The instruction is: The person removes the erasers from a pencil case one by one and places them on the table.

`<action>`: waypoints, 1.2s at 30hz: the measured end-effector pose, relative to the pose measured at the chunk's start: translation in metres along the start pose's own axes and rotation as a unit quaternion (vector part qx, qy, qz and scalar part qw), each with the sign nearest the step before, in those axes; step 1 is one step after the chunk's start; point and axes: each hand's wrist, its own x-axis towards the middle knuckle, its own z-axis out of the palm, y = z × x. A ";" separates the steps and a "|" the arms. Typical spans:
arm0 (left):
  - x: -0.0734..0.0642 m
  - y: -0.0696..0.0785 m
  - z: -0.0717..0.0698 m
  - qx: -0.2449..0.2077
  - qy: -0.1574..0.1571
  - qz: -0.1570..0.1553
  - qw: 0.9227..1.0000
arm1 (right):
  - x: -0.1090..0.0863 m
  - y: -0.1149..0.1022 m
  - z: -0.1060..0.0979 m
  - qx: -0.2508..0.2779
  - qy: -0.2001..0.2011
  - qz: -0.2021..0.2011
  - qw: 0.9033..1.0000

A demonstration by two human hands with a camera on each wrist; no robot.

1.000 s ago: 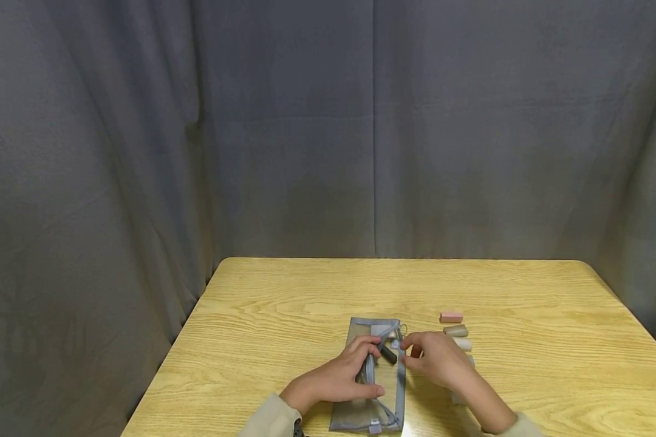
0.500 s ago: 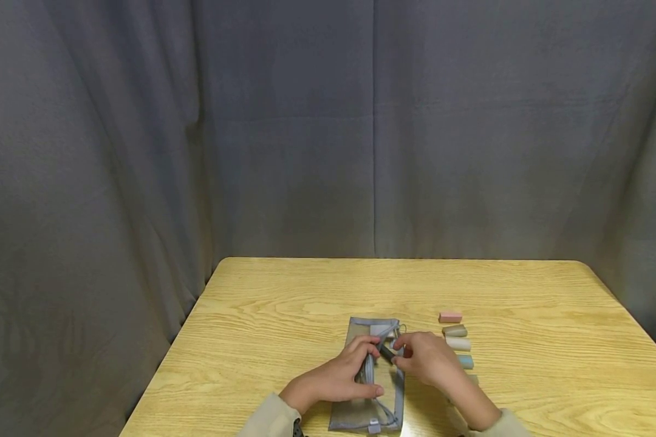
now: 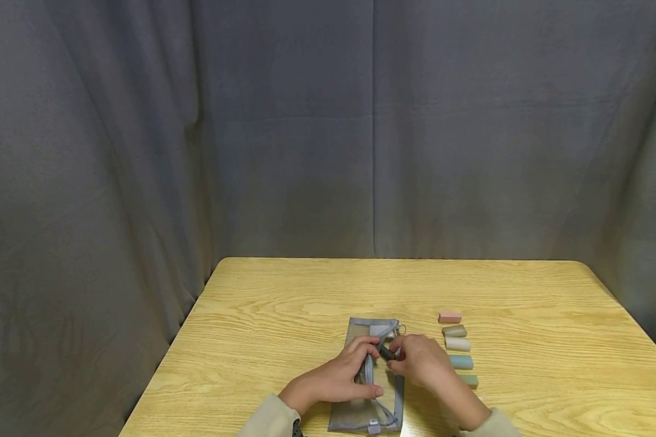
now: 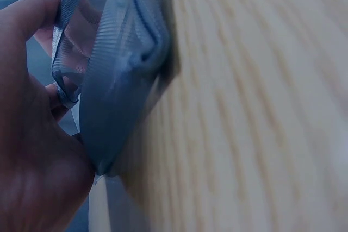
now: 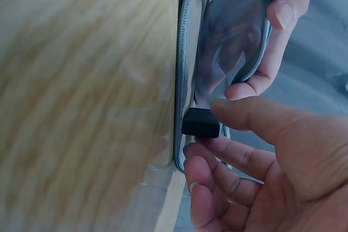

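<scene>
Pouch [image 3: 373, 388] mouth is held spread by the left hand [image 3: 336, 379], fingers curled round its zipper edge. Black block [image 5: 200, 123] is pinched by the right hand [image 3: 418, 361] right at that edge, and a row of coloured blocks [image 3: 459, 345] is lined up just right of the pouch.

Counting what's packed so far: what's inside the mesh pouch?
Through the pouch mesh nothing shows. The right hand holds a black block at its opening; the left hand covers part.

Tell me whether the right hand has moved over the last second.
Yes. The right hand shifted left toward the mesh pouch, uncovering the row of erasers.
</scene>
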 end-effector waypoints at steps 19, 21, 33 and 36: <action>0.000 -0.001 0.000 0.000 0.001 -0.002 1.000 | 0.003 -0.003 0.007 -0.030 0.034 -0.008 0.999; 0.000 -0.001 0.000 -0.002 0.001 -0.002 1.000 | 0.003 -0.003 0.007 -0.033 0.036 -0.008 0.999; 0.001 -0.001 0.001 -0.004 -0.001 -0.004 1.000 | -0.002 -0.004 0.004 -0.034 0.048 -0.007 0.998; 0.000 0.000 0.001 -0.001 -0.001 -0.004 1.000 | -0.003 -0.003 0.001 -0.031 0.050 -0.003 0.998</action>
